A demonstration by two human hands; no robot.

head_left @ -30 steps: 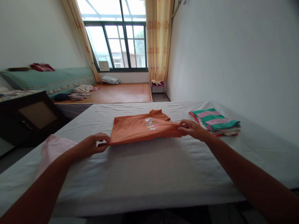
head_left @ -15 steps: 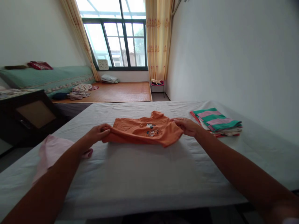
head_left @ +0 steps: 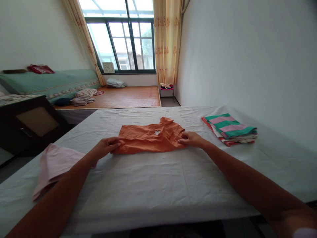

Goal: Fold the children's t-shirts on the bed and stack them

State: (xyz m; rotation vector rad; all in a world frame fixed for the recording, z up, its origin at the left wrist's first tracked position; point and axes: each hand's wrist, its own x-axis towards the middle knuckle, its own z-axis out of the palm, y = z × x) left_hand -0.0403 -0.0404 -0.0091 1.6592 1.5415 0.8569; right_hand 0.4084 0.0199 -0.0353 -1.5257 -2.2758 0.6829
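An orange shirt (head_left: 143, 140) with a collar lies on the white-sheeted surface (head_left: 148, 191), its near side folded over so only part of the printed figure on its front shows. At the shirt's lower left end, my left hand (head_left: 107, 147) has its fingers closed on the cloth. My right hand (head_left: 192, 139) pinches the fabric at the right, near the sleeve. Pink cloth (head_left: 55, 162) lies to the left, partly behind my left forearm.
A stack of folded clothes (head_left: 230, 127), green and pink striped on top, sits at the right near the wall. Beyond is a low bed with a brown mat (head_left: 128, 96) and some clothes. A dark cabinet (head_left: 29, 120) stands at left.
The shirt's near edge, held raised before, is now folded over and down onto the shirt, covering much of the print. My right hand has moved slightly inward and lower.
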